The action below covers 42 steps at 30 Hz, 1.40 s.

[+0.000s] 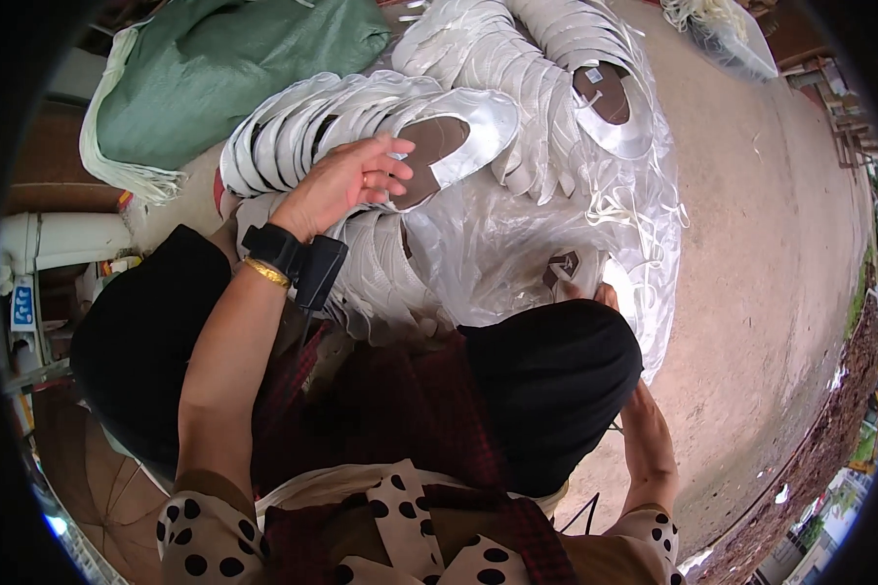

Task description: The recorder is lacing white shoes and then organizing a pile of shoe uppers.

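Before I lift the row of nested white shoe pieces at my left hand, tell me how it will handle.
That row of shoe pieces may bend or slide apart, as they overlap and I see no binding. Each is probably light and floppy, judging by the thin edges. The shiny end piece could feel slippery.

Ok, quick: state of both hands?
Left hand: open, by the stacked white shoe uppers.
Right hand: partly hidden behind the black-clad knee; grip cannot be told.
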{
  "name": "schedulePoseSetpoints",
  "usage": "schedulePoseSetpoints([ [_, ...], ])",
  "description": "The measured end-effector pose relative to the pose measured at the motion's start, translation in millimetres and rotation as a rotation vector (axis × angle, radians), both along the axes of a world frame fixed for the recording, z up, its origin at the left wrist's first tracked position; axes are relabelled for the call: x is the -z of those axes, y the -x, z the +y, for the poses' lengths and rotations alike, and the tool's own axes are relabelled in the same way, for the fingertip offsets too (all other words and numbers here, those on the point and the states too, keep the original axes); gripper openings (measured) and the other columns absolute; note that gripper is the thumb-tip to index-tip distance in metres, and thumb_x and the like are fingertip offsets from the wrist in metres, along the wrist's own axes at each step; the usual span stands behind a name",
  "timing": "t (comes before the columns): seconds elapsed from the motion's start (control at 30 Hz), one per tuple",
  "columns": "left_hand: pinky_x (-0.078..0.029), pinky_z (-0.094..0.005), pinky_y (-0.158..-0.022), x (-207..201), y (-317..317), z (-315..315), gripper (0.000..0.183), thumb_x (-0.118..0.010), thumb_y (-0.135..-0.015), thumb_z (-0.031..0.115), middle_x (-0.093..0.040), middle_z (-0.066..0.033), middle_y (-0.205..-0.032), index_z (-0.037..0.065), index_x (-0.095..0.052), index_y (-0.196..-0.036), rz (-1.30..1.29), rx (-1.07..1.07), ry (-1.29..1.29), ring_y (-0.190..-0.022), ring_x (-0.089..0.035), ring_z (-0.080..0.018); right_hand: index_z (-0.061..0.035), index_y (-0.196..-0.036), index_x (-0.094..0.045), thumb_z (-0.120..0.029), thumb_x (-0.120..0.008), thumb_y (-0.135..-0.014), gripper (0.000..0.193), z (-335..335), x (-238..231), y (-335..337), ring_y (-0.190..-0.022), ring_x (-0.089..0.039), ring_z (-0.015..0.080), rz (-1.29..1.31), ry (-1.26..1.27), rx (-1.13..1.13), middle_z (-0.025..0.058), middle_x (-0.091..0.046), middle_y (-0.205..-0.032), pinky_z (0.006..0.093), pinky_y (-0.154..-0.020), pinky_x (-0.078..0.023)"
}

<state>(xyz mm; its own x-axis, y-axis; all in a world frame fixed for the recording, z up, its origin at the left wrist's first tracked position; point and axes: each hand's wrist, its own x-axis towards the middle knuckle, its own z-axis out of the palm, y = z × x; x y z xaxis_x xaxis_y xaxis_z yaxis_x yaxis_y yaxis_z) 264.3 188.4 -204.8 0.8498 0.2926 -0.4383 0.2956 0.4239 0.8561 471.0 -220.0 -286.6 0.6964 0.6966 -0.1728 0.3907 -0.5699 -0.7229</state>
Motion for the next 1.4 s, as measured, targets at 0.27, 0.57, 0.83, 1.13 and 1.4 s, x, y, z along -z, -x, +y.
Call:
schedulePoseSetpoints([
  [0.27, -0.053, -0.0352, -0.071, 13.3, 0.8, -56.1, 0.026, -0.067, -0.082, 0.025, -0.072, -0.0112, -0.096, 0.005, -0.074, -0.097, 0.369, 0.519, -0.990, -0.078, -0.070, -0.0230, 0.0004, -0.130, -0.057, -0.032, -0.068, -0.092, 0.051, 117.7, -90.5, -26.9, -0.107, -0.064, 0.0215, 0.947, 0.057, -0.229, 0.0129, -0.065, -0.120, 0.0332, -0.091, -0.052],
  [0.57, -0.054, -0.0340, -0.072, 16.5, 39.9, -32.7, 0.026, -0.071, -0.077, 0.014, -0.073, -0.0108, -0.076, 0.000, -0.071, -0.100, 0.406, 0.292, -0.738, -0.077, -0.071, -0.0221, -0.0184, -0.146, -0.045, -0.007, -0.062, -0.096, 0.054, 208.6, 47.5, 53.2, -0.113, -0.060, 0.0235, 0.608, -0.536, -0.919, 0.0131, -0.062, -0.119, 0.0344, -0.097, -0.050],
  [0.83, -0.050, -0.0347, -0.065, -9.2, 15.7, -35.0, 0.038, -0.071, -0.075, 0.007, -0.070, -0.0103, -0.075, 0.000, -0.057, -0.110, 0.491, 0.540, -0.615, -0.068, -0.066, -0.0212, -0.0024, -0.140, -0.046, -0.031, -0.065, -0.096, 0.057, 220.8, 41.0, 87.9, -0.114, -0.060, 0.0225, 1.694, -0.151, -0.354, 0.0118, -0.061, -0.127, 0.0360, -0.098, -0.048],
  [1.13, -0.045, -0.0422, -0.078, -20.0, 36.9, -87.7, 0.025, -0.077, -0.076, 0.010, -0.063, -0.0078, -0.079, 0.006, -0.059, -0.093, 0.217, 0.715, -1.321, -0.090, -0.059, -0.0301, 0.0000, -0.129, -0.059, -0.053, -0.068, -0.090, 0.066, 214.2, 47.0, 56.7, -0.100, -0.066, 0.0172, 1.728, -0.125, -0.341, 0.0115, -0.067, -0.117, 0.0315, -0.088, -0.053],
  [1.4, -0.046, -0.0433, -0.087, 16.2, 50.5, -154.3, 0.027, -0.065, -0.079, 0.014, -0.066, -0.0113, -0.102, 0.008, -0.067, -0.105, 0.112, 1.223, -1.313, -0.109, -0.056, -0.0309, -0.0005, -0.123, -0.065, -0.026, -0.072, -0.094, 0.039, 166.1, 47.0, 73.4, -0.098, -0.062, 0.0117, 1.319, -0.244, -0.602, 0.0053, -0.071, -0.110, 0.0290, -0.089, -0.050],
])
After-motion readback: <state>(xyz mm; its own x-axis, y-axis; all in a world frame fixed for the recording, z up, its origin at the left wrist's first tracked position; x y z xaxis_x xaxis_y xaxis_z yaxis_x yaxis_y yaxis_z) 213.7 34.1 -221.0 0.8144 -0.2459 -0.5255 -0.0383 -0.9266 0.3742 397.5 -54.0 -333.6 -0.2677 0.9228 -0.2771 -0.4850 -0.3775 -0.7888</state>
